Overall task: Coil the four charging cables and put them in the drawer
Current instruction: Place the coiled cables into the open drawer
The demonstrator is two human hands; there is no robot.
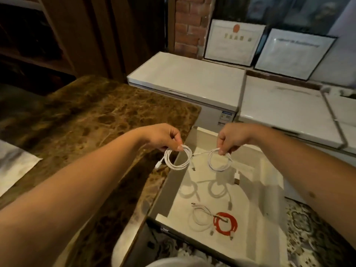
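My left hand (163,137) pinches a coiled white cable (178,159) above the left wall of the open white drawer (269,170). My right hand (234,137) pinches a second coiled white cable (220,160) over the drawer's back half; its plug end dangles lower right. On the drawer floor near the front lie a loosely coiled white cable (200,216) and a coiled red cable (225,223), touching each other. Shadows of the two held coils fall on the drawer floor.
A brown marble countertop (92,120) lies to the left of the drawer. White chest freezers (188,78) stand behind, with framed certificates (233,43) leaning on the wall. A patterned rug (316,232) covers the floor to the right.
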